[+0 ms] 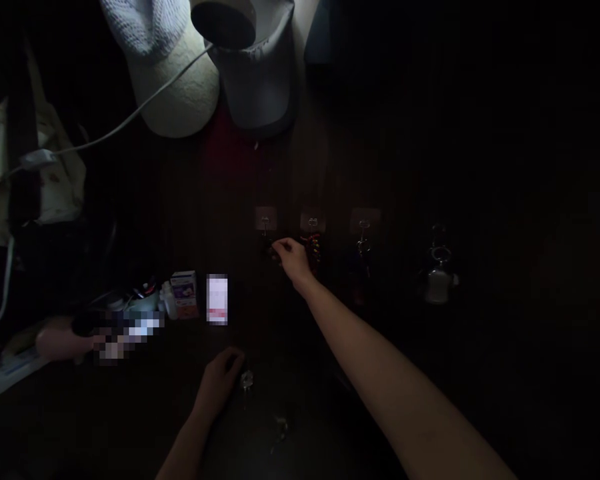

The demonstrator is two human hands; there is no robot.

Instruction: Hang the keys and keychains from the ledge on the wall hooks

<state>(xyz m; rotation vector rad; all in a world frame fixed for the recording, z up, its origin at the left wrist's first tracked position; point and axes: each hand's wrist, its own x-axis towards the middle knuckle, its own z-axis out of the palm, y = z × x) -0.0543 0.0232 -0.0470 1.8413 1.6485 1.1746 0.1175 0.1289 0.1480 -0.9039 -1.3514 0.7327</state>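
Observation:
My right hand reaches to the leftmost clear adhesive hook, with thumb and fingers pinched at a small dark hanging item. Darkness hides what kind it is. Beside that hand, a multicoloured beaded strand hangs from the middle hook. Lower down, my left hand has its fingers closed in a pinch. A small shiny keychain hangs or lies right at its fingertips, and the contact is dim. Another keychain lies further down to the right.
Metal rings with keys hang from a third hook. A silvery pouch-like charm is at far right. Left are a lit phone, a small box and a white bottle. Caps and a lamp cable are above.

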